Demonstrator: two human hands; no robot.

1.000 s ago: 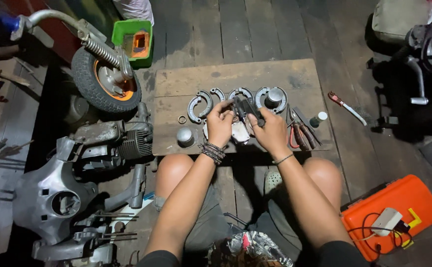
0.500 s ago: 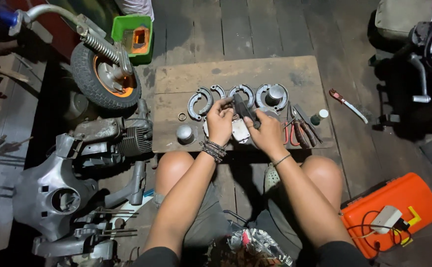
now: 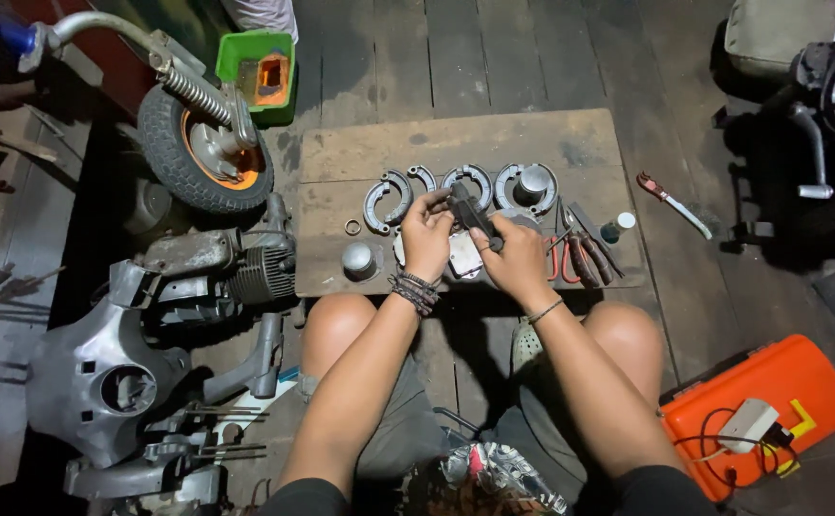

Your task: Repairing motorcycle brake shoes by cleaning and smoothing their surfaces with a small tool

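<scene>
Left hand (image 3: 427,235): closed on the upper end of a dark metal part (image 3: 469,212).
Right hand (image 3: 515,254): closed on its lower end.
Dark metal part: held just above the wooden board (image 3: 456,153), near the brake shoes (image 3: 387,197).
Pliers (image 3: 570,258): lying on the board, beside the right hand.

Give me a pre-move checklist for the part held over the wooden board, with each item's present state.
1. Both hands on the dark part: ok; left hand and right hand both grip it.
2. Part lifted off the wooden board: cannot tell.
3. Curved brake shoes lie flat on the board: ok.
4. Red-handled pliers beside the right hand: ok.
5. Small metal cap sits apart from the left hand: ok.
6. Which end of the part faces up: cannot tell.
</scene>
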